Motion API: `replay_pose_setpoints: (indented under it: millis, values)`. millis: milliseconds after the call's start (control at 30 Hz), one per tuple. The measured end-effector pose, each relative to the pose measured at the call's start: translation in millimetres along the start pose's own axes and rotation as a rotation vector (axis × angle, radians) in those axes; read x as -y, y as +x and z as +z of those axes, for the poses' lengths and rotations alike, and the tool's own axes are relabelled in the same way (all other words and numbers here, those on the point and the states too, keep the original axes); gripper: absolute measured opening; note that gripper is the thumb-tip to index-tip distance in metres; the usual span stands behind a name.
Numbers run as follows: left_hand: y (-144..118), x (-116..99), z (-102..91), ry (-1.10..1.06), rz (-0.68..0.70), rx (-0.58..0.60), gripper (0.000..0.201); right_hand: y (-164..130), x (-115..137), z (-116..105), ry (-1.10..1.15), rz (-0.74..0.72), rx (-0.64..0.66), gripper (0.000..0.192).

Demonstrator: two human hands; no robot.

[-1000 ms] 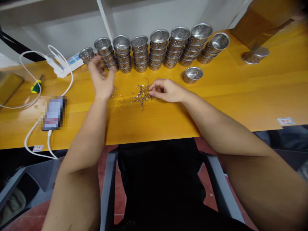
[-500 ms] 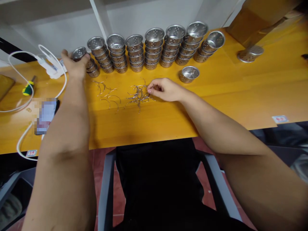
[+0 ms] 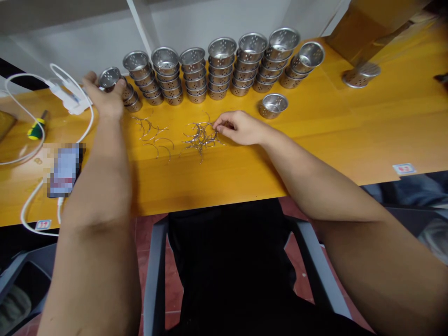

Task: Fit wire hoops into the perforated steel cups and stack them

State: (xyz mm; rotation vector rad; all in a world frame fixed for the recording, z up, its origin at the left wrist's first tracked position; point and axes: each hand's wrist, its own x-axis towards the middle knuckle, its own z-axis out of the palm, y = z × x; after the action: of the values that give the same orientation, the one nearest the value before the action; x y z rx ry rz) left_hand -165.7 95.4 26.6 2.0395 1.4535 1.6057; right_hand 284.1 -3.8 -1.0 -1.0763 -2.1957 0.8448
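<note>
My left hand (image 3: pixel 107 100) is wrapped round the top perforated metal cup (image 3: pixel 111 77) of the leftmost stack, thumb on its right side and fingers on its left. That cup leans to the left above the cups below it. At the right edge of a tangled pile of thin curved metal wires (image 3: pixel 200 136), my right hand (image 3: pixel 241 127) has thumb and forefinger pinched together; what lies between the tips is too small to make out. Several looser curved wires (image 3: pixel 156 135) lie left of the pile. A single perforated cup (image 3: pixel 273 106) stands upright behind my right hand.
Stacks of perforated cups (image 3: pixel 196 77) line the back of the table. An upside-down cup (image 3: pixel 361 74) sits beside a brown box (image 3: pixel 373 30) at right. At left are a power strip (image 3: pixel 77 100), white cables, a screwdriver (image 3: pixel 36 129) and a phone (image 3: pixel 65 170).
The top cup in my left hand has shifted slightly left relative to its stack. My right hand stays at the pile, still pinched. The whole view has shifted a little.
</note>
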Motion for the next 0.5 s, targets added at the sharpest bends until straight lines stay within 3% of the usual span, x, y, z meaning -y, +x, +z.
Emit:
replay_pose_setpoints:
  millis: [133,233,367,433,500]
  values:
    - [10.6,-32.6,17.0,0.059,-0.157,-0.015,0.083,-1.0,-0.1,0.0,0.021,-0.006,0.008,0.019]
    - [30.3,-31.0,22.9,0.113,-0.313,-0.095,0.083,-1.5,0.2,-0.4,0.032,-0.002,0.015,0.019]
    - [53.5,-18.4,20.2,0.128,-0.619,-0.217,0.097,-0.7,0.2,-0.7,0.038,0.002,0.023,0.017]
    - [46.6,-18.4,13.2,0.061,-0.523,-0.174,0.085,-0.2,0.1,-0.5,0.036,0.006,0.028,0.016]
    - [23.4,-24.4,4.1,-0.081,-0.203,-0.077,0.07,0.1,0.3,-0.4,0.04,0.011,0.034,0.017]
